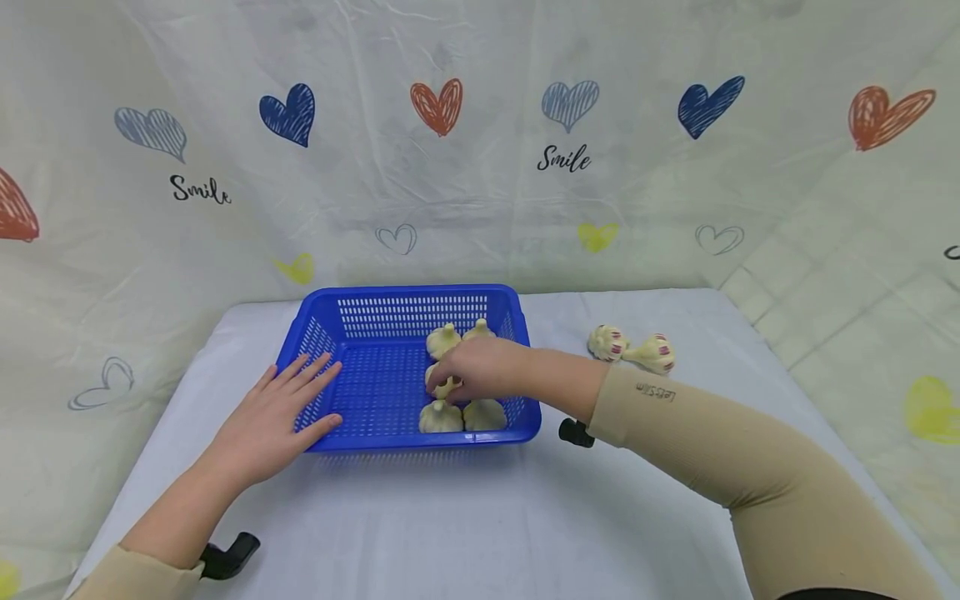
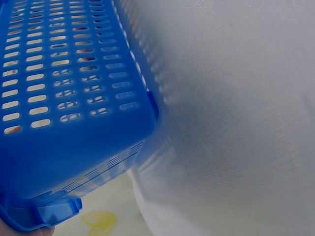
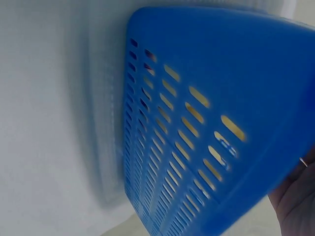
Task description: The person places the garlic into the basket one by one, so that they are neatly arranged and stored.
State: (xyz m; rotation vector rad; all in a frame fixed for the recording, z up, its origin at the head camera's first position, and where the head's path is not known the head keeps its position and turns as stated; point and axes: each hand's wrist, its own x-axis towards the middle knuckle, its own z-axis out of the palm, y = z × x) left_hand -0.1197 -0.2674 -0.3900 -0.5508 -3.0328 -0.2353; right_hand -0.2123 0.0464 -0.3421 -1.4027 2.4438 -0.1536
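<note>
While left hand [image 1: 273, 421] spreads straight fingers at left rim of basket [image 1: 375, 445], we curl nearer right hand [image 1: 483, 367] round garlic bulb [image 1: 443, 389] beneath it, in right half; stem direction hidden.

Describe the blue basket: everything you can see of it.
The blue basket looks like molded plastic: rectangular, open-topped, with rounded corners, a smooth rim, rows of slots through its walls and a perforated floor. It stands upright on the white cloth, one long side in front. Its floor is bare at left; at least five pale garlic bulbs sit in its right half. The left hand rests on its rim near the left front corner; the right hand reaches over its right rim to a bulb inside.
</note>
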